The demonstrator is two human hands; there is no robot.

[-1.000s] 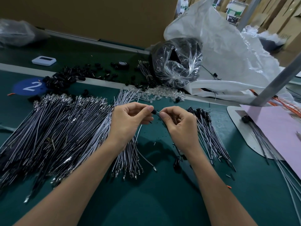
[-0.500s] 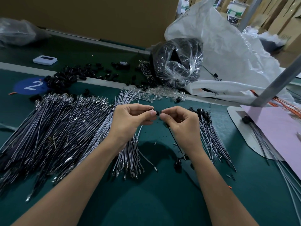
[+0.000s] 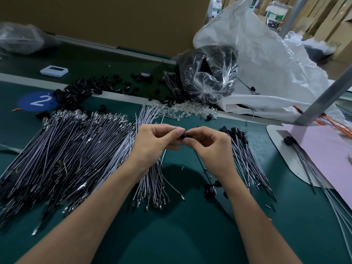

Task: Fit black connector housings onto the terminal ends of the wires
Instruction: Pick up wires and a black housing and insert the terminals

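My left hand (image 3: 154, 143) and my right hand (image 3: 211, 149) meet over the green mat, fingertips pinching one small black connector housing (image 3: 184, 135) between them. A thin dark wire (image 3: 203, 169) hangs from it under my right hand down to the mat. A big fan of loose grey wires with metal terminals (image 3: 72, 149) lies to the left. To the right lies a bundle of wires with black housings fitted (image 3: 245, 155). Loose black housings (image 3: 80, 91) are piled at the back left.
A clear bag of black parts (image 3: 208, 73) and a large white plastic sack (image 3: 266, 60) stand behind. Clear small parts (image 3: 188, 111) are scattered near them. A pink sheet (image 3: 327, 155), a grey post (image 3: 323, 98), a white device (image 3: 54, 70) and a blue "2" marker (image 3: 38, 101) sit around.
My two hands have drawn closer together until the fingertips touch around the housing. The wire has slid further under my right hand.
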